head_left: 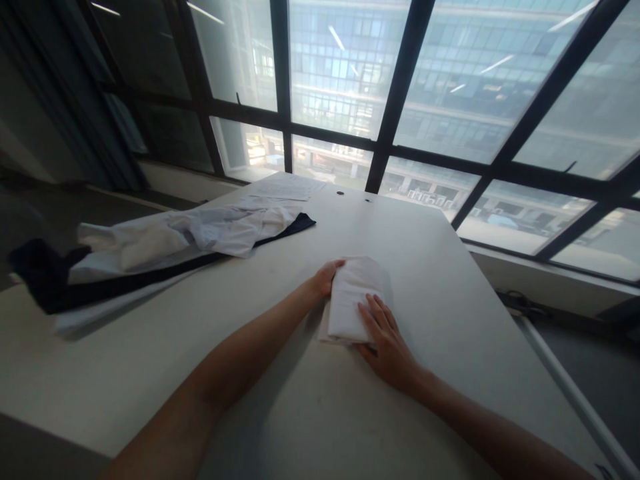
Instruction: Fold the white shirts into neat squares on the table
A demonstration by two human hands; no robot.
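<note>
A folded white cloth [356, 293], stacked in several layers, lies on the white table in front of me. At its left edge, my left hand [327, 278] is closed on the fold, with some of its fingers hidden by the cloth. My right hand [384, 337] rests on the near right part of the bundle, fingers stretched out over the top layer and thumb by the near edge. Whether the cloth is a garment cannot be made out.
Loose white garments [200, 233] are heaped on the left of the table [280, 293], over dark navy fabric [150, 277]. Papers [285, 187] lie at the far end. Behind stand large windows with dark frames [383, 150]. A pale rail [565, 380] runs along the right side.
</note>
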